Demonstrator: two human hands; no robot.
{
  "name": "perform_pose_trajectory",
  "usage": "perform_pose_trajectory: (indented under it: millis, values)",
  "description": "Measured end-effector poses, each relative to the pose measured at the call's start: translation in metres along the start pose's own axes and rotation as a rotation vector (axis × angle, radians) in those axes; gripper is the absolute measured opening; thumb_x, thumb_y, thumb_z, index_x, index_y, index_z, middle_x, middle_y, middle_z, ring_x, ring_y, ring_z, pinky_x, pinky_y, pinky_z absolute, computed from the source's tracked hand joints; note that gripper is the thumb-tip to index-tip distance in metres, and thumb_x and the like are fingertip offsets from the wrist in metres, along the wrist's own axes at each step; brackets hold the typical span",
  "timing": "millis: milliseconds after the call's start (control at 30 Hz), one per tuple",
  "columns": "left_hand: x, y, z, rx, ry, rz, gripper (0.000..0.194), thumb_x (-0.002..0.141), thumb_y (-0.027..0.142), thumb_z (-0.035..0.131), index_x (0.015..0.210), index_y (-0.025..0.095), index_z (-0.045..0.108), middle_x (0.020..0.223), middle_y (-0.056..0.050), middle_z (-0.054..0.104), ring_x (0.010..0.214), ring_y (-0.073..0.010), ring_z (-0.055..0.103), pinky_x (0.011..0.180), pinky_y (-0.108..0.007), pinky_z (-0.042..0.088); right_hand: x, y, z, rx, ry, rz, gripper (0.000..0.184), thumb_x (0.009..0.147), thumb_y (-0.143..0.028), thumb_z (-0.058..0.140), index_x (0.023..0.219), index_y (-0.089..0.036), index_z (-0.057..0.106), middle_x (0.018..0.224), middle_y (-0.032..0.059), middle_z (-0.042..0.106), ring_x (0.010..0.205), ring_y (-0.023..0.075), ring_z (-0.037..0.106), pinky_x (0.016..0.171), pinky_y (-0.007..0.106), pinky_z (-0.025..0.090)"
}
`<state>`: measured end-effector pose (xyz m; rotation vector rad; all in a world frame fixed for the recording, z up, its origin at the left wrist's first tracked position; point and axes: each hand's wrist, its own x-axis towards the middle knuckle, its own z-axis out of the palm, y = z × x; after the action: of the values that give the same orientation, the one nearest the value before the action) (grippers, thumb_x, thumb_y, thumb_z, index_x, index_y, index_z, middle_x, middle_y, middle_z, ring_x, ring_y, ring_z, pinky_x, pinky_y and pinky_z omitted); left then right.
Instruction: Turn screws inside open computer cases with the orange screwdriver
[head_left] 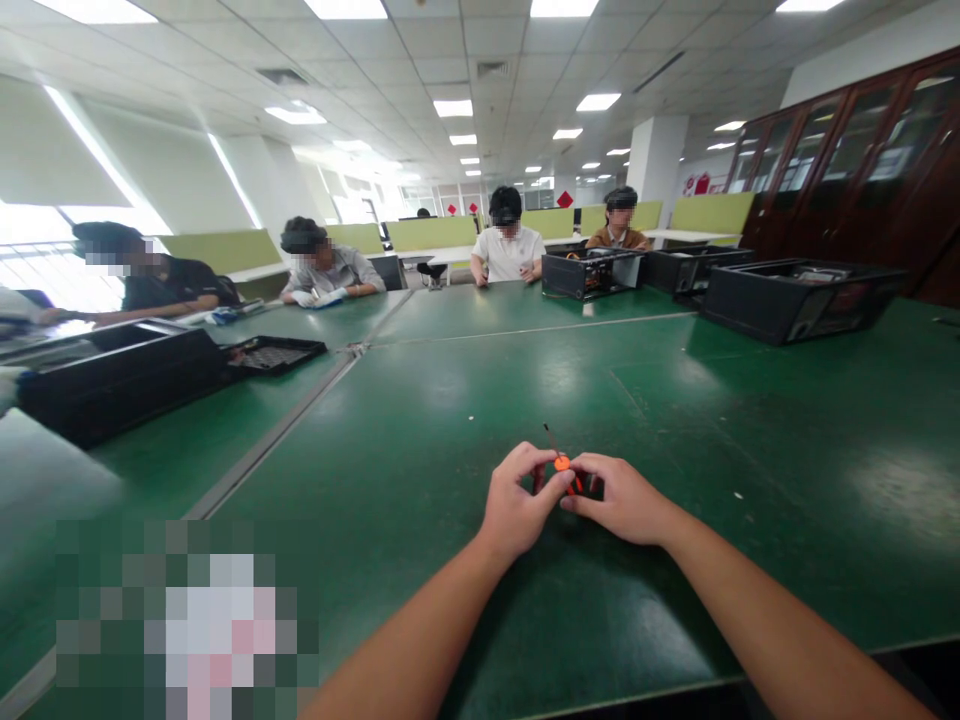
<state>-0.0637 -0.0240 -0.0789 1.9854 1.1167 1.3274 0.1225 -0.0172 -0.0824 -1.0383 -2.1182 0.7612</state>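
Observation:
A small screwdriver [562, 463] with an orange and black handle is held over the green table [420, 420]. Its thin dark shaft points up and slightly left, away from me. My left hand [523, 500] pinches the handle from the left between thumb and fingers. From the other side, my right hand [621, 497] has its thumb and fingertips closed on the handle's lower part. Fingers cover much of the handle.
Black computer cases [795, 300] stand at the far right. Another black case [127, 375] and a black panel [274, 355] lie on the left. Several people sit along the far and left sides. A pixelated patch covers the lower left.

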Motion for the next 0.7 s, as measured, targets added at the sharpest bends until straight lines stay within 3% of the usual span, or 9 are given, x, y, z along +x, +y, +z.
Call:
perform_pose_trajectory:
  millis: [267, 700]
  values:
    - [0.0008, -0.0038, 0.0024, 0.052, -0.144, -0.07, 0.012, 0.079, 0.026, 0.07, 0.088, 0.018, 0.072, 0.068, 0.002, 0.053, 0.065, -0.0133, 0.051, 0.063, -0.026, 0.038, 0.0002, 0.0037, 0.0008, -0.035, -0.006, 0.009, 0.008, 0.084, -0.026, 0.066, 0.09, -0.02, 0.068, 0.082, 0.0007, 0.062, 0.076, 0.0173, 0.057, 0.067, 0.028, 0.041]
    - [-0.0005, -0.0037, 0.0033, -0.114, -0.082, -0.114, 0.018, 0.083, 0.028, 0.066, 0.097, 0.016, 0.067, 0.083, -0.002, 0.068, 0.076, -0.0158, 0.061, 0.076, -0.028, 0.049, -0.0009, 0.0024, 0.0013, 0.032, -0.004, 0.024, 0.017, 0.083, -0.029, 0.07, 0.099, -0.021, 0.07, 0.089, 0.0009, 0.066, 0.078, 0.0164, 0.059, 0.068, 0.028, 0.044]
